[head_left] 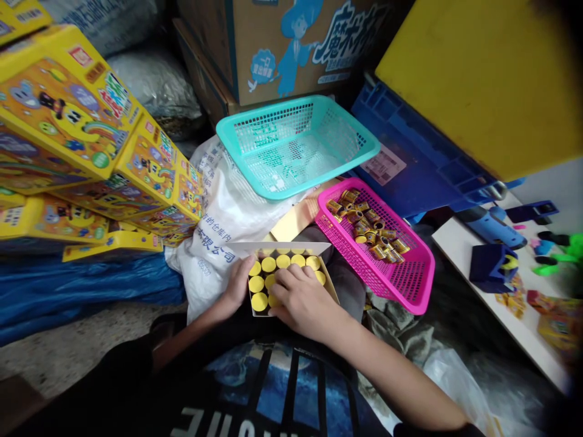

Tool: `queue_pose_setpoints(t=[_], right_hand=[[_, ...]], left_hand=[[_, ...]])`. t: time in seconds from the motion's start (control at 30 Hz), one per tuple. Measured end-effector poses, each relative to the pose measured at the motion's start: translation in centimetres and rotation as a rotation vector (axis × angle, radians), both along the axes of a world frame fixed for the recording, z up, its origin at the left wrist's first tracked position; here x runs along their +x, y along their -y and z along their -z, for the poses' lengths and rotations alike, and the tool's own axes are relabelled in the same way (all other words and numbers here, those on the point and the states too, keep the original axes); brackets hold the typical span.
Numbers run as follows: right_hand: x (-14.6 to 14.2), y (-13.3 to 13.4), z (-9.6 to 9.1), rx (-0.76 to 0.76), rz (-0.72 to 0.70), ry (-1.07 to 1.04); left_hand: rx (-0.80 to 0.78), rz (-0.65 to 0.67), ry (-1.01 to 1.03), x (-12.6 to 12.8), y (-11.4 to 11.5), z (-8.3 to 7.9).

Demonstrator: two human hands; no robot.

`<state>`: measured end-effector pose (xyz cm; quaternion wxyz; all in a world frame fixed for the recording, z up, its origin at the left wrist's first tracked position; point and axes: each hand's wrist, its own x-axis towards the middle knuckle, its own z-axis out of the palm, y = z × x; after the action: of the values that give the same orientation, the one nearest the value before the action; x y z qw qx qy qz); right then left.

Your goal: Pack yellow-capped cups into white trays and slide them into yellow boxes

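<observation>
An open carton [331, 290] rests on my lap, its flap raised on the far side. Small yellow-lidded cups [259, 301] stand upright inside it in rows. At the carton's left side is my left hand [238, 280], closed around the wall with the thumb at the top edge. My right hand [304, 300] reaches over the carton from the right. Its fingers are bent close together on a yellow-lidded cup, and the hand covers several of the cups beneath it.
A pink basket [421, 285] with loose cups [362, 224] sits to the right. Beyond the carton is a turquoise basket [273, 192] on a white sack [207, 243]. Yellow printed boxes [68, 121] are stacked at left; a blue crate [401, 145] stands at right.
</observation>
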<state>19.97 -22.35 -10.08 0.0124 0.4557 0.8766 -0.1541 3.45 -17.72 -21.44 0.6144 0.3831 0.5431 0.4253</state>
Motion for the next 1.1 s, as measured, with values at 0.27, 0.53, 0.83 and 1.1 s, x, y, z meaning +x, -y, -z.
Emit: queue_pose_setpoints(t=[0.27,0.53,0.83,1.1], right_hand=[[6.5,-0.7,-3.1,0.151,0.35,-0.423],[20.4,-8.3,2.3,-0.162,1.099,0.13],[20.2,-6.9,2.3,-0.131,0.91,-0.193],[12.8,2.0,-7.0,-0.208,0.444,-0.419]], left_hand=[[-0.087,0.032,0.156,-0.1,0.0,0.2],[-0.142,0.018,0.176,-0.2,-0.2,0.9],[-0.144,-0.035,0.17,0.1,0.0,-0.1],[-0.137,-0.022,0.227,0.3,0.0,0.4]])
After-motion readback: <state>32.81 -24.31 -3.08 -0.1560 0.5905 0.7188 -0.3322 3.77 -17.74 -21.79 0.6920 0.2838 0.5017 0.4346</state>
